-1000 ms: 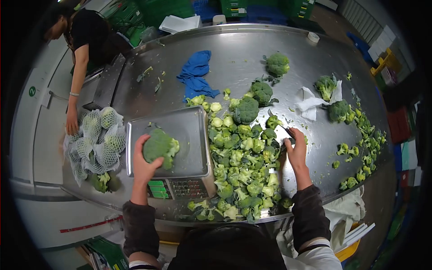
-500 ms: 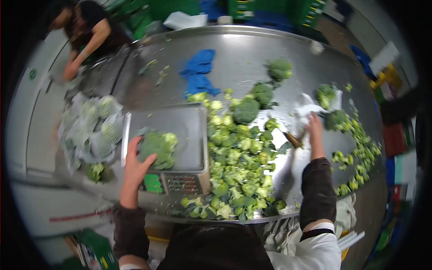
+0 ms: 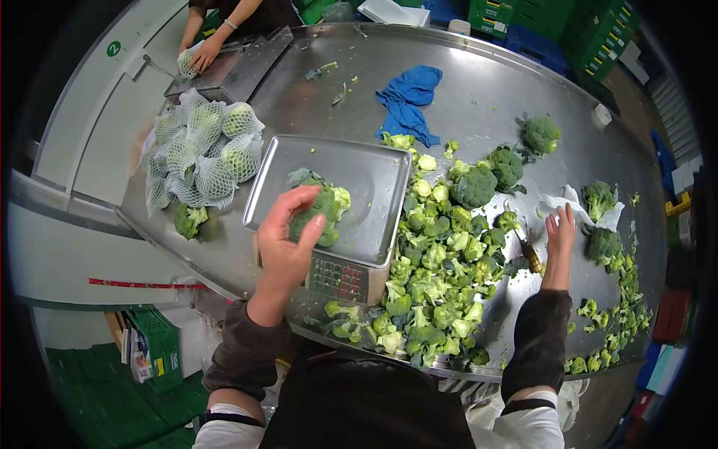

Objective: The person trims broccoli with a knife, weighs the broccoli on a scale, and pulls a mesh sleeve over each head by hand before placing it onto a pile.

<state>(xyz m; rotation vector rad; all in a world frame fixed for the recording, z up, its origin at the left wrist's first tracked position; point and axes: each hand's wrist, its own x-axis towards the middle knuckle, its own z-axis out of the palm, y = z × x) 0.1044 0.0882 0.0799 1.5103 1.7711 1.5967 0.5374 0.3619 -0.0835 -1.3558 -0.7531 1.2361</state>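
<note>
On the metal tray of the weighing scale (image 3: 365, 202) lies a broccoli head (image 3: 338, 206). My left hand (image 3: 288, 236) is over its left side, fingers spread and curved; whether they touch it is unclear. My right hand (image 3: 559, 238) has its fingers apart beside a white cloth (image 3: 552, 203). Just left of that hand, a knife with a brown handle (image 3: 532, 257) lies on the table. Between the hands is a big pile of cut broccoli pieces (image 3: 434, 280). Several whole heads (image 3: 474, 187) lie behind it.
Net-wrapped heads (image 3: 206, 153) are heaped left of the scale, with a bare head (image 3: 189, 221) in front. A blue cloth (image 3: 410, 97) lies at the back. At the back left, a co-worker's hands (image 3: 203, 56) hold a netted head. Small pieces (image 3: 617, 329) line the right edge.
The view has shifted, so the table sits further right and higher. My left hand's fingers have lifted somewhat from the broccoli on the tray. The co-worker's hands now show a netted head.
</note>
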